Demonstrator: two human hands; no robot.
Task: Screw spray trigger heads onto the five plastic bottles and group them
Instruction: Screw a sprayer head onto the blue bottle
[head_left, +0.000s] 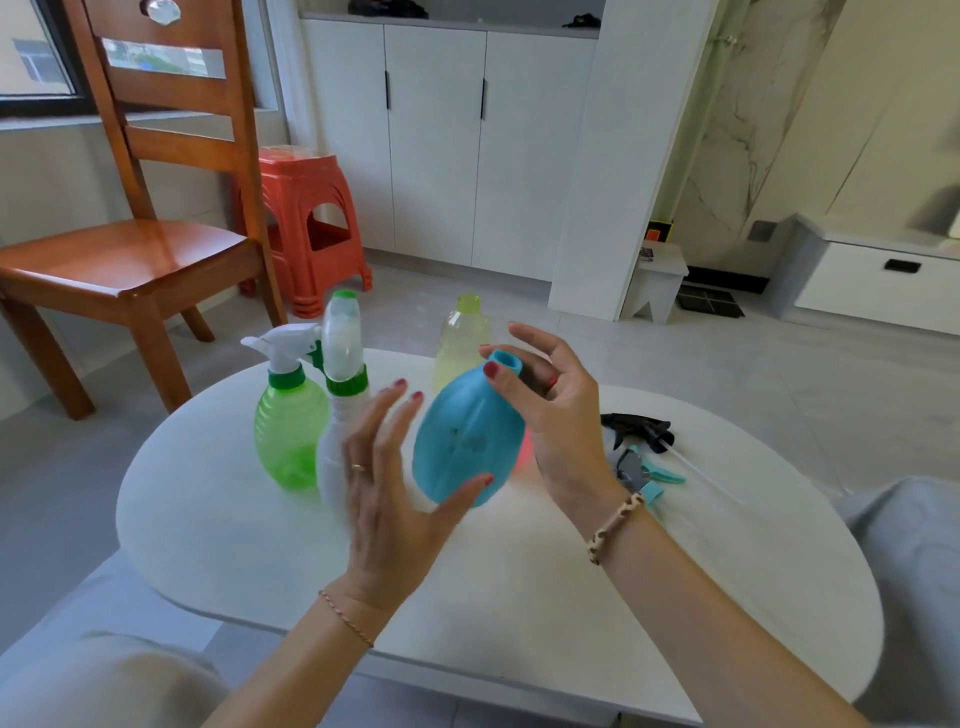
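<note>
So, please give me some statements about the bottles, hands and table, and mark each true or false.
1. The blue bottle has a trigger head screwed on. False: its neck is open, no head on it.
2. The green bottle carries a white trigger head. True.
3. Loose trigger heads lie on the table to the right of the right hand. True.
4. The left hand holds a trigger head. False: it only touches the blue bottle, its fingers nearly straight.
5. The yellow bottle lies on its side. False: it stands upright, behind the blue bottle.
</note>
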